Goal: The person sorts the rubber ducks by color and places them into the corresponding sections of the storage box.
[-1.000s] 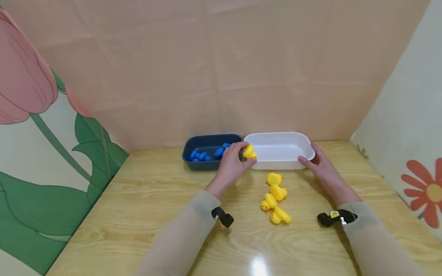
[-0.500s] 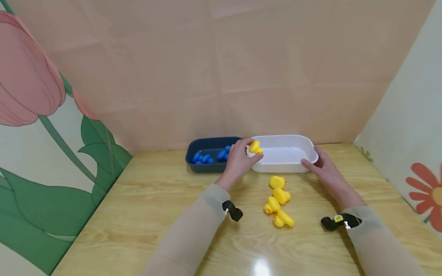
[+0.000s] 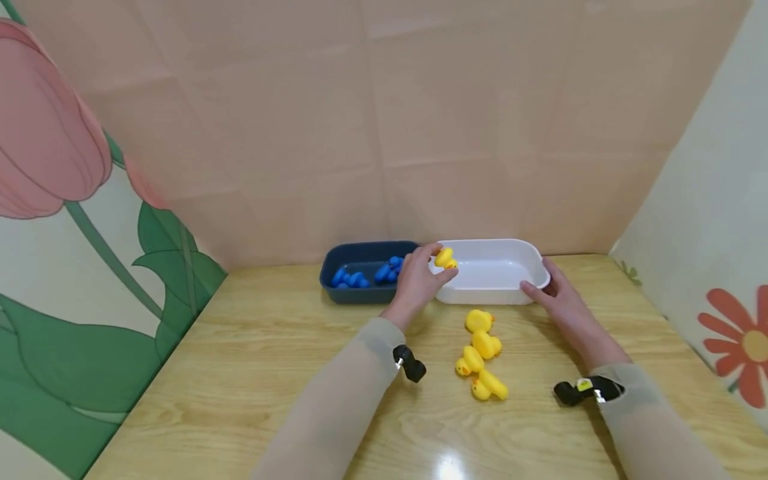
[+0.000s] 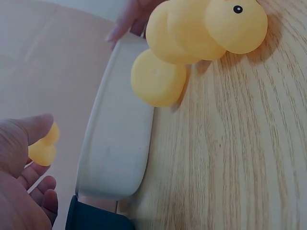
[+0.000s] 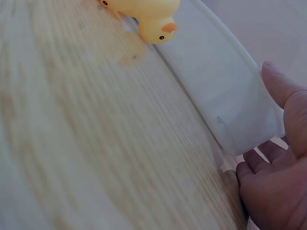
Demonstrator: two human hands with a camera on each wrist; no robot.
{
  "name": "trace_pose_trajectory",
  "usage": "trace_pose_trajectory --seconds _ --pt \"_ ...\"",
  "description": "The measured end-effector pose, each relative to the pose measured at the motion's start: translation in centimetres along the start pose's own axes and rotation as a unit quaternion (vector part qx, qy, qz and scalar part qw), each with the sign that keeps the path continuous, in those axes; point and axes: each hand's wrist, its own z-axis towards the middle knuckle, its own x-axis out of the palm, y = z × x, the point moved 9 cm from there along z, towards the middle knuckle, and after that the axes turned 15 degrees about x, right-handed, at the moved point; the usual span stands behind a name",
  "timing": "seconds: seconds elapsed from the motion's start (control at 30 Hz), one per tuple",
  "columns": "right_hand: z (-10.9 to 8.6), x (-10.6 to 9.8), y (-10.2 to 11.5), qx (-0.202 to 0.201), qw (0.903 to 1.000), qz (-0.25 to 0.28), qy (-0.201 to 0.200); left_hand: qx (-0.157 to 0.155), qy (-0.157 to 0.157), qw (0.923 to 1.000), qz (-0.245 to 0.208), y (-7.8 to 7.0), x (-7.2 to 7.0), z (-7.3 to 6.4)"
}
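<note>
My left hand pinches a small yellow toy duck between thumb and fingers, over the left end of a white tray. In the left wrist view the thumb lies across this pinched duck, beside the tray's rim. At the tray's right end, my right hand grips it, thumb on the rim. The right wrist view shows the other fingers curled round the end wall of the tray. Several yellow ducks lie in a cluster on the table in front of the tray.
A dark blue tray adjoins the white one on the left, with several blue toy ducks inside. Behind both rises a pinkish covered wall. The wooden table runs between flower-patterned side panels.
My left hand has moved slightly right with the duck, further over the white tray, then nearly stopped. The right hand keeps its grip on the tray. The head view has shifted a little.
</note>
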Motion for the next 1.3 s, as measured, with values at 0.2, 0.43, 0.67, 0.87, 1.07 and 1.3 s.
trace_pose_trajectory --seconds 0.2,0.43,0.67,0.87,1.07,1.3 --pt "0.1 0.1 -0.1 -0.003 1.0000 0.007 0.003 -0.010 0.004 0.9999 0.012 0.4 0.5 0.3" --pt "0.1 -0.1 -0.2 -0.003 1.0000 0.001 -0.004 -0.006 0.000 1.0000 0.001 0.1 0.1 0.2" --pt "0.0 -0.4 -0.3 0.005 0.9999 -0.002 -0.009 0.015 -0.024 0.9994 -0.022 -0.7 -0.9 -0.8" --pt "-0.1 -0.1 -0.3 0.012 0.9998 -0.011 -0.014 0.026 -0.022 0.9985 -0.043 -1.3 -1.8 -2.6" --pt "-0.2 0.0 -0.2 0.018 0.9996 -0.014 -0.018 0.016 0.001 0.9983 -0.056 -0.8 -2.2 -4.7" --pt "-0.1 -0.2 -0.1 0.016 0.9995 -0.018 -0.021 0.020 0.041 0.9961 -0.076 -0.9 -1.4 -6.3"
